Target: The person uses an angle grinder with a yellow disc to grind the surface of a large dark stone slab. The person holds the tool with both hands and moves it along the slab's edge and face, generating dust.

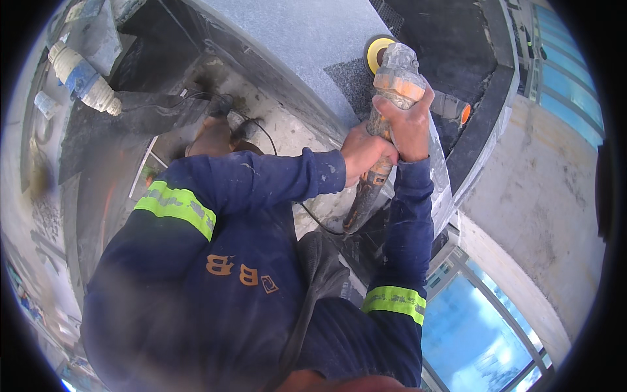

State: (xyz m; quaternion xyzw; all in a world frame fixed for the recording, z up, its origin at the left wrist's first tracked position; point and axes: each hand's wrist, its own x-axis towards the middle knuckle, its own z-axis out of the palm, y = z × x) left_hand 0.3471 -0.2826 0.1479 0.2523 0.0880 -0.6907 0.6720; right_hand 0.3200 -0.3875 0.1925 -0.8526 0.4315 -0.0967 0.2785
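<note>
Both my hands are closed around a worn orange-and-grey angle grinder (398, 80). My left hand (367, 154) wraps the middle of its body, and my right hand (410, 119) grips higher up, just below the head. A yellow-rimmed disc (377, 52) on the head is at the edge of a pale grey stone slab (281, 36); I cannot tell whether they touch. A darker speckled patch (351, 85) shows on the slab beside the disc. From the tail of the grinder a black cable (317, 221) loops away to the left.
Right of the grinder lies a grey cylinder with an orange end (452, 108), inside a dark stone edging (486, 124). A white-and-blue bottle-shaped object (83, 78) is at the far left. My boot (212, 134) is near the cable. Glass panes (480, 326) stand at lower right.
</note>
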